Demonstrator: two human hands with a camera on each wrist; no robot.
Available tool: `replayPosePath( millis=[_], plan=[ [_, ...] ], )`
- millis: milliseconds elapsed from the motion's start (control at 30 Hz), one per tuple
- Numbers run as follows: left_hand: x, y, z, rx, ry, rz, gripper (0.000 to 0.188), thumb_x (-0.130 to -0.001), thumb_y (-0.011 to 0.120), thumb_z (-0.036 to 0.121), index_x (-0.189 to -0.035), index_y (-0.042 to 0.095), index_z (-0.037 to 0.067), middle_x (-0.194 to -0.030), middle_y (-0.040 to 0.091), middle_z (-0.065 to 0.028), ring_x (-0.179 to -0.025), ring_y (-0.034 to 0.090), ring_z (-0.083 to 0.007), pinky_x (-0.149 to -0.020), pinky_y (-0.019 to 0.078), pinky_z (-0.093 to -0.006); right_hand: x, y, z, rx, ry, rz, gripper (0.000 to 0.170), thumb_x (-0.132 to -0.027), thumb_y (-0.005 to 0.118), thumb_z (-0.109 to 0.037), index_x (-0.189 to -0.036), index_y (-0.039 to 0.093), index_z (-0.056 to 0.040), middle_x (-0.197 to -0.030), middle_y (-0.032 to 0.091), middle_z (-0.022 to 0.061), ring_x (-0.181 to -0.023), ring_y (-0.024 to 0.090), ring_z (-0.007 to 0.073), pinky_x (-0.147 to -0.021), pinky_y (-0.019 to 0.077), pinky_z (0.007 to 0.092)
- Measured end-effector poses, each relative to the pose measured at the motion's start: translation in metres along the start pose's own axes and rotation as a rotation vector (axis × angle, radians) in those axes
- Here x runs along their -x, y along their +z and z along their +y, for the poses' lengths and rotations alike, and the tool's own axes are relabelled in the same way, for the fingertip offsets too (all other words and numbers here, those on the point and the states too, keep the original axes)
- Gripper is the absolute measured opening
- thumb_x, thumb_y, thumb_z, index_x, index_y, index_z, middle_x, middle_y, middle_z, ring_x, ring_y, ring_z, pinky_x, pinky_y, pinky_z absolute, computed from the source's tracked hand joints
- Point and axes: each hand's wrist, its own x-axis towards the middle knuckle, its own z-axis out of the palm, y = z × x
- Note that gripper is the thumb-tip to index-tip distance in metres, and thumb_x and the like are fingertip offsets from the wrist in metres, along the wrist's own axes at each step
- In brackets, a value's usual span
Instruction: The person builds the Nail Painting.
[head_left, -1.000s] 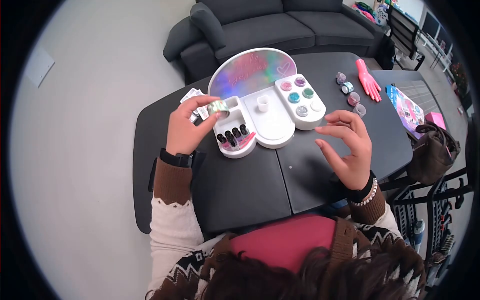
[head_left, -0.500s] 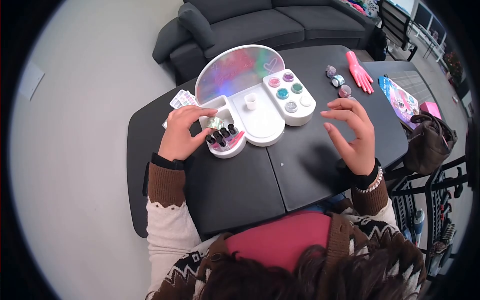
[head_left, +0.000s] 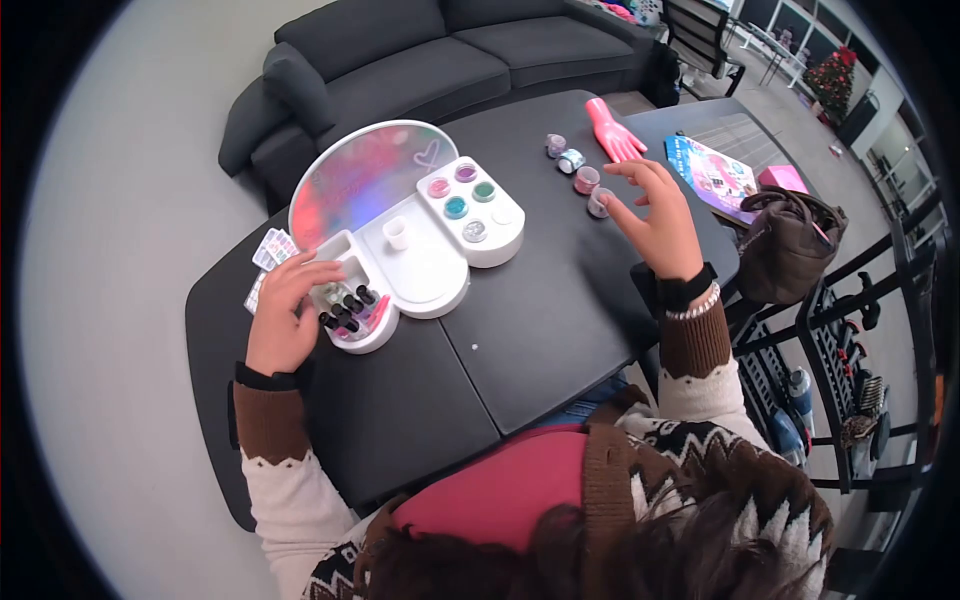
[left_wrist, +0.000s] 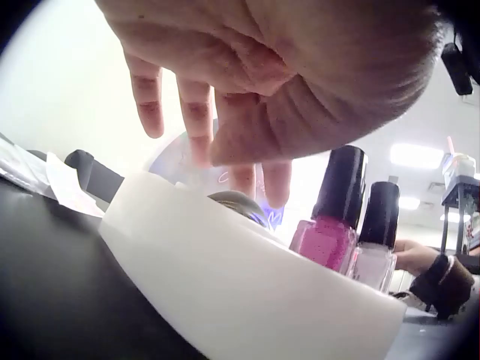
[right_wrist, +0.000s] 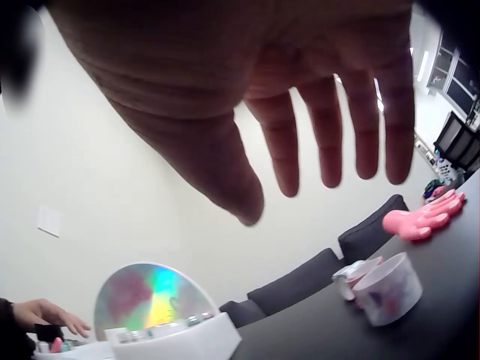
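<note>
My left hand (head_left: 284, 312) hovers over the left tray section (head_left: 375, 342) of a white nail-salon station, fingers loose and pointing down. Just under it, in that section, lies a small round iridescent container (left_wrist: 241, 208), partly hidden by the tray wall. Next to this stand several nail polish bottles (left_wrist: 328, 241) with black caps, and a pink stick (head_left: 379, 312). My right hand (head_left: 660, 225) is held over the table's right side, its fingers spread and holding nothing. Its thumb overlaps a small clear cup (right_wrist: 388, 289) in the head view.
A row of small glitter containers (head_left: 587, 180) leads back toward a pink model hand (head_left: 612, 130). The station's right block holds several glitter pots (head_left: 456, 207); a white cup (head_left: 396, 233) stands mid-station. Sticker sheets (head_left: 273, 250) lie left; a dark bag (head_left: 790, 240) is at right.
My left hand has lowered the iridescent container into the left tray section and let go of it. My right hand has moved right and away from me, toward the small cups. The head view has turned right.
</note>
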Motion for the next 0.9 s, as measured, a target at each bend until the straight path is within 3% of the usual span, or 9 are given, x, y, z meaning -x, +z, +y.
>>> replayPosePath(
  millis=[67,133,200,267,333,400,500,633,900],
  plan=[
    [0.002,0.001,-0.006,0.051,0.010,0.042,0.052,-0.084,0.047,-0.016,-0.121,0.077,0.006,-0.133,0.076,-0.0111,-0.139,0.062,-0.0342,-0.122,0.0427,-0.0450,-0.001,-0.001,0.033,0.230,0.151,-0.125,0.035,-0.090,0.084,-0.019,-0.122,0.075,-0.0080,-0.129,0.072,0.0139,-0.119,0.068,0.0349,-0.102,0.0542,0.0435],
    [0.002,-0.005,-0.003,0.122,-0.064,0.268,0.055,-0.085,0.043,-0.017,-0.121,0.078,0.005,-0.129,0.078,-0.0121,-0.132,0.067,-0.0325,-0.115,0.0479,-0.0421,-0.002,0.002,0.051,0.257,0.162,-0.151,0.031,-0.088,0.085,-0.021,-0.116,0.077,-0.0086,-0.128,0.073,0.0140,-0.122,0.067,0.0374,-0.107,0.0520,0.0454],
    [0.002,-0.008,0.011,0.157,-0.081,0.353,0.050,-0.089,0.042,-0.016,-0.121,0.077,0.001,-0.125,0.078,-0.0128,-0.124,0.071,-0.0264,-0.110,0.0504,-0.0366,-0.002,0.005,0.060,0.348,0.131,-0.269,0.025,-0.087,0.086,-0.021,-0.109,0.079,-0.0099,-0.123,0.073,0.0135,-0.121,0.066,0.0367,-0.107,0.0519,0.0454],
    [0.001,-0.003,0.029,0.435,-0.110,0.495,0.037,-0.099,0.046,-0.011,-0.121,0.075,-0.003,-0.124,0.076,-0.0098,-0.119,0.069,-0.0188,-0.111,0.0496,-0.0344,-0.001,0.009,0.048,0.381,0.149,-0.277,0.018,-0.087,0.085,-0.019,-0.103,0.081,-0.0110,-0.118,0.073,0.0136,-0.117,0.067,0.0370,-0.105,0.0530,0.0453],
    [-0.002,0.007,0.066,0.593,-0.138,0.401,0.030,-0.104,0.050,-0.006,-0.120,0.074,-0.003,-0.121,0.077,-0.0102,-0.113,0.069,-0.0163,-0.104,0.0526,-0.0321,-0.003,0.010,0.032,0.401,0.150,-0.300,0.016,-0.087,0.084,-0.016,-0.102,0.081,-0.0097,-0.116,0.073,0.0130,-0.113,0.068,0.0368,-0.103,0.0544,0.0446],
    [-0.008,0.023,0.104,0.796,-0.230,0.181,0.027,-0.108,0.054,0.002,-0.128,0.071,-0.001,-0.124,0.077,-0.0101,-0.113,0.069,-0.0152,-0.099,0.0555,-0.0323,0.004,0.010,-0.009,0.216,-0.083,-0.159,0.013,-0.087,0.083,-0.010,-0.098,0.078,-0.0049,-0.114,0.072,0.0133,-0.110,0.069,0.0368,-0.100,0.0547,0.0437],
    [-0.005,0.053,0.122,0.980,-0.329,-0.086,0.039,-0.109,0.063,0.010,-0.146,0.060,-0.002,-0.135,0.073,-0.0125,-0.121,0.068,-0.0172,-0.104,0.0546,-0.0330,0.018,0.016,-0.087,0.045,-0.319,-0.112,0.014,-0.086,0.085,-0.009,-0.096,0.076,-0.0071,-0.125,0.070,0.0143,-0.117,0.066,0.0375,-0.101,0.0536,0.0461],
    [0.001,0.079,0.124,1.343,-0.458,-0.052,0.037,-0.105,0.075,0.012,-0.135,0.065,-0.006,-0.125,0.075,-0.0094,-0.113,0.071,-0.0113,-0.097,0.0577,-0.0273,0.035,0.039,-0.127,0.005,-0.500,-0.187,0.020,-0.080,0.087,-0.010,-0.097,0.076,-0.0093,-0.134,0.068,0.0126,-0.127,0.064,0.0372,-0.105,0.0527,0.0470],
    [0.007,0.083,0.116,1.413,-0.568,0.041,0.026,-0.106,0.072,0.011,-0.127,0.068,-0.006,-0.116,0.077,-0.0085,-0.105,0.073,-0.0104,-0.094,0.0588,-0.0251,0.046,0.062,-0.130,0.018,-0.542,-0.287,0.019,-0.081,0.085,-0.014,-0.096,0.075,-0.0092,-0.140,0.065,0.0111,-0.136,0.059,0.0361,-0.109,0.0521,0.0470]
  ],
)
